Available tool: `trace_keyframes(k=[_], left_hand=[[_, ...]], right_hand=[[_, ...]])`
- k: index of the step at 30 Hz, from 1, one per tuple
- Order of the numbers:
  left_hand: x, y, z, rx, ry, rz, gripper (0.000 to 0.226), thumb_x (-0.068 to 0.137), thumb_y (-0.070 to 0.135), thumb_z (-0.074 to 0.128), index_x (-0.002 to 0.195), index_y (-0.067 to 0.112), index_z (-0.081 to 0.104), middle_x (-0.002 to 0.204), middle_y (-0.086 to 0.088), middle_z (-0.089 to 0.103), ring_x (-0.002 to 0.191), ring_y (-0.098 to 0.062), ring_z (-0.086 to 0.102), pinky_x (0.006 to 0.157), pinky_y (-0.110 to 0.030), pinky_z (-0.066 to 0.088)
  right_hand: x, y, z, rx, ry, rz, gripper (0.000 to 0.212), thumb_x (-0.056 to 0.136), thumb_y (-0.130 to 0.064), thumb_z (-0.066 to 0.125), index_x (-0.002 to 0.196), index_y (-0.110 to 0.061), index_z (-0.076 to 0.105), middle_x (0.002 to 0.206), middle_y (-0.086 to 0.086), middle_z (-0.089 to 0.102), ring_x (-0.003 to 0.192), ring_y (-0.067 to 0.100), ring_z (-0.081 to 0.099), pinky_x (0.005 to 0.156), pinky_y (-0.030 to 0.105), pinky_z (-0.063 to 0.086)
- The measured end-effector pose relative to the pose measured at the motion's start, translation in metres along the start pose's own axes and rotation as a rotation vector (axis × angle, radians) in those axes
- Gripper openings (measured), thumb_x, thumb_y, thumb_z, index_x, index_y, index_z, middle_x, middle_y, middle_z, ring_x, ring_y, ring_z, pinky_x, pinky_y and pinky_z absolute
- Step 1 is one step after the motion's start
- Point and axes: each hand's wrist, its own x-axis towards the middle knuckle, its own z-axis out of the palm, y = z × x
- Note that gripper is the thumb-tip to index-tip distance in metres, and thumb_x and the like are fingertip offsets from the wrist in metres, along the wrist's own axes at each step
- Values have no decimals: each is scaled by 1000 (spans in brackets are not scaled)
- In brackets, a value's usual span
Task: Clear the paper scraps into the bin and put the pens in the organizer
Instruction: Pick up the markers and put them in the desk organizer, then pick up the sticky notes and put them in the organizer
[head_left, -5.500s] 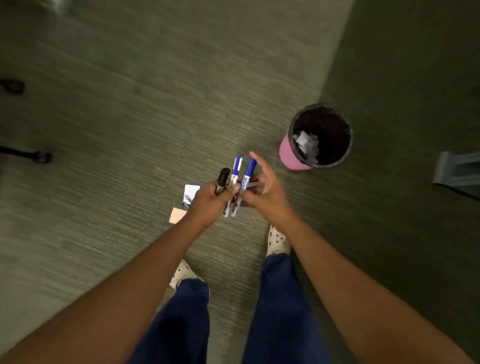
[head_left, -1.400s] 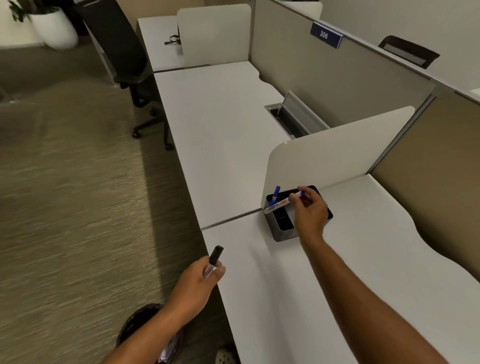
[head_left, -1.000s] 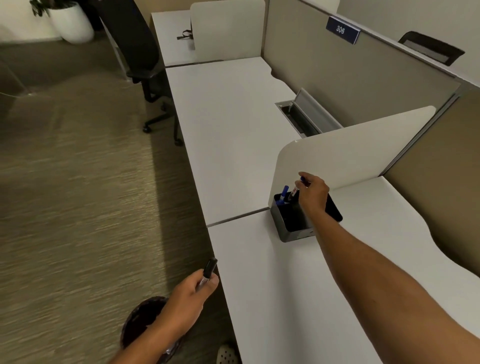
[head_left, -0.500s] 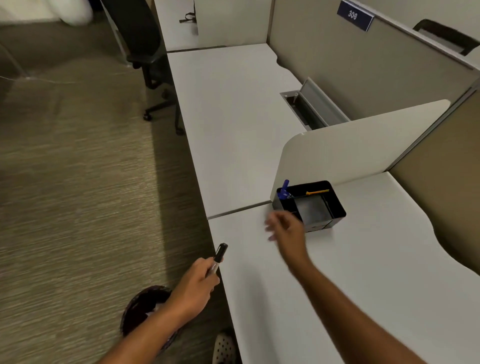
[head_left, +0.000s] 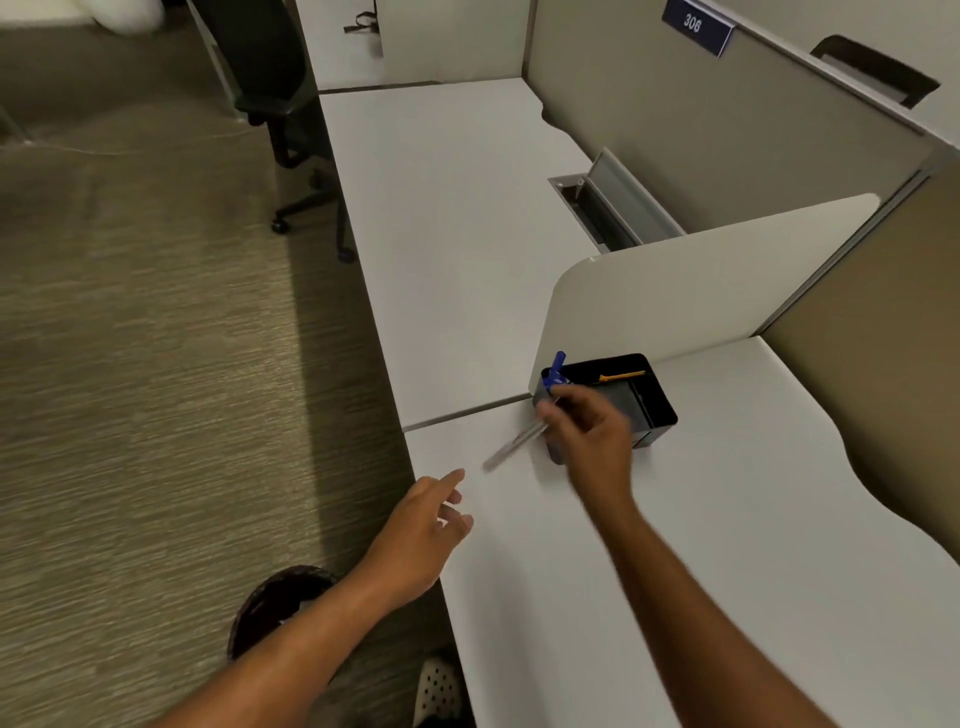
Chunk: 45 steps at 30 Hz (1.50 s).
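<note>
Down on the carpet, just beside the near-left edge of the desk, stands the dark bin, half hidden behind the person's left forearm; a pale fleck shows inside it, too small to say what it is. A dotted shoe peeks out under the desk edge next to it.

The left hand hovers at the desk's left edge with its fingers loosely spread and nothing in them, the index finger stretched toward the pen.

That pen (blurred, a grey streak) slants above the desk surface between the two hands, its upper end pinched in the curled fingers of the right hand. The cap end is hidden in the hand, so I cannot tell its colour.

The right hand is just in front of the organizer, a black box standing at the far-left corner of this desk section, tight against the foot of the white divider panel. In its left-hand compartment a blue-capped pen stands tilted; along the back compartment lies something thin and orange.

Beyond the divider runs another white desk with an open cable tray at its right edge, and an office chair pulled up to its left edge. A blue number plate sits on top of the partition wall at the far right.
</note>
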Motion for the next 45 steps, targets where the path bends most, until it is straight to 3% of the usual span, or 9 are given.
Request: trace_keyframes(k=[4, 10, 16, 21, 23, 29, 32, 36, 45], left_hand=[[-5, -9, -4, -32, -24, 7, 51, 106, 24, 54, 155, 31, 41, 128, 16, 54, 116, -3, 58, 95, -13, 47], [-11, -22, -4, -56, -29, -13, 50, 105, 23, 54, 153, 34, 42, 122, 17, 60, 120, -3, 58, 107, -25, 48], [-14, -27, -12, -80, -12, -30, 49, 106, 17, 51, 153, 31, 42, 122, 13, 63, 119, -5, 60, 108, -25, 48], [-16, -33, -18, -93, 22, -38, 48, 107, 16, 49, 153, 29, 42, 122, 11, 63, 121, -8, 60, 113, -31, 47], [-16, -36, -19, -99, 33, -43, 48, 107, 17, 49, 153, 30, 42, 122, 12, 63, 120, -7, 60, 112, -29, 47], [-12, -38, -21, -109, 76, -37, 48, 107, 18, 50, 152, 31, 43, 121, 12, 63, 118, -6, 61, 110, -28, 48], [-12, -35, -24, -117, 104, -28, 49, 106, 18, 51, 152, 31, 44, 119, 12, 63, 113, -6, 62, 106, -26, 49], [-11, -34, -34, -111, 167, -31, 49, 106, 16, 51, 153, 26, 44, 120, 8, 62, 111, -7, 61, 98, -18, 46], [-32, -71, -96, -184, 394, -109, 52, 103, 8, 52, 155, 17, 44, 127, -12, 62, 117, -26, 63, 110, -38, 48]], right_hand=[[73, -15, -31, -125, 158, -106, 15, 97, -10, 70, 111, -7, 72, 103, 10, 77, 97, 23, 75, 86, 29, 63], [130, -1, -36, -493, 124, -183, 17, 107, -14, 52, 119, -13, 63, 108, 4, 70, 102, 22, 69, 94, 37, 58], [144, 18, -24, -703, 1, -85, 24, 105, 3, 45, 118, -5, 63, 104, 7, 65, 87, 17, 59, 60, -1, 42], [143, 28, -18, -670, -72, 66, 30, 104, 0, 53, 131, -5, 65, 132, 15, 66, 113, 22, 64, 93, 26, 51], [140, 26, -19, -642, -58, 114, 34, 103, -2, 58, 136, -8, 64, 139, 13, 64, 117, 19, 63, 95, 23, 46], [97, 19, -8, -569, 114, 22, 29, 104, -18, 58, 130, -10, 69, 125, 3, 73, 117, 20, 67, 103, 28, 50], [43, 29, 19, -553, 23, -113, 26, 104, -22, 59, 122, -9, 73, 115, 1, 75, 112, 19, 69, 101, 35, 54], [-23, 48, 66, -653, -222, -195, 33, 106, -35, 55, 133, -19, 66, 136, 0, 68, 128, 14, 61, 112, 35, 49], [-90, 44, 183, -715, -552, -406, 30, 105, -24, 56, 135, -25, 62, 134, -2, 66, 123, 13, 61, 99, 16, 42]])
